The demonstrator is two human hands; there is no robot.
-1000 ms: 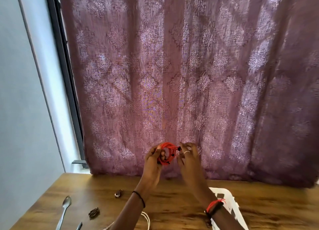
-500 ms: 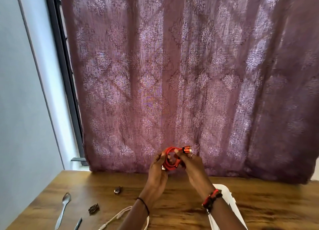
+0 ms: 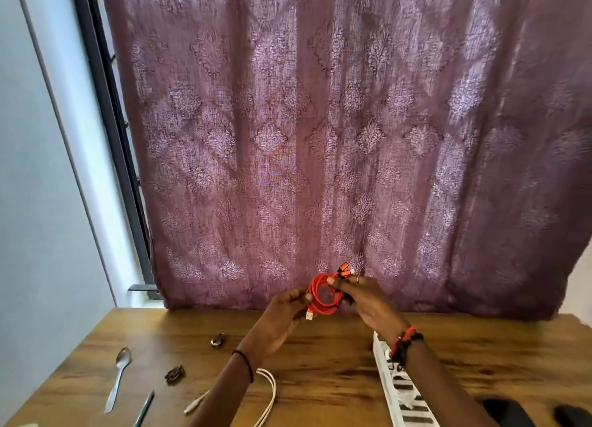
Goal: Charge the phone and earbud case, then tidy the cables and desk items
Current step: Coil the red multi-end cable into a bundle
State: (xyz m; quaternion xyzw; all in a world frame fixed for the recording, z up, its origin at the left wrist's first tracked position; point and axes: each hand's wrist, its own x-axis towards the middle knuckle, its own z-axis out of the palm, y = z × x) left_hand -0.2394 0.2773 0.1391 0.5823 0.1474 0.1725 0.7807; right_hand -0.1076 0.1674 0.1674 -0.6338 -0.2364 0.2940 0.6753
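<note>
Both hands, left hand (image 3: 286,311) and right hand (image 3: 365,301), pinch the coiled red cable (image 3: 322,295) between them.

wooden table (image 3: 320,362) with spoon (image 3: 118,375), pen (image 3: 144,409), white cable (image 3: 270,391), power strip (image 3: 405,397)

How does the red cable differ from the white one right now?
The red cable is wound into a tight coil; the white cable lies in a loose loop. The red cable is held above the desk by the left hand and right hand; the white cable rests on the desk, not held. Both show a plug end.
</note>
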